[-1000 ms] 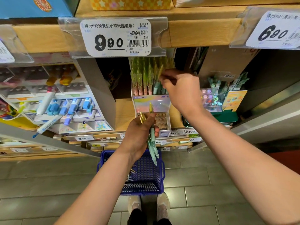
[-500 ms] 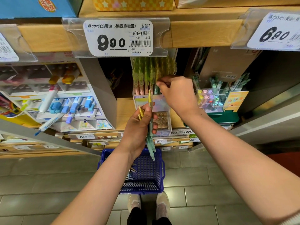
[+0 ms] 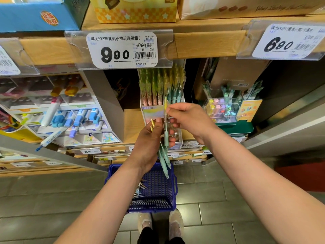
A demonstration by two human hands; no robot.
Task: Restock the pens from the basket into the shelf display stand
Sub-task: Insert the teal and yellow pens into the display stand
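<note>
My left hand (image 3: 149,143) is closed around a small bunch of mint-green pens (image 3: 164,159) with yellow clips, their tips pointing down over the basket. My right hand (image 3: 188,118) pinches the yellow top of one upright pen (image 3: 165,131) from that bunch. Just behind both hands stands the display stand (image 3: 154,111) on the shelf, packed with upright pink and green pens (image 3: 161,87). On the floor below sits the blue basket (image 3: 154,191) with several more pens (image 3: 139,190) lying in it.
A shelf edge with a 9.90 price tag (image 3: 121,49) hangs above the stand. A marker display (image 3: 70,118) is at the left, a clear box of small items (image 3: 221,110) and a green stand at the right. My shoes (image 3: 161,224) stand behind the basket on grey tiles.
My right hand came down from the pens in the stand to the bunch in my left hand and took hold of one pen's top. My left hand rose slightly.
</note>
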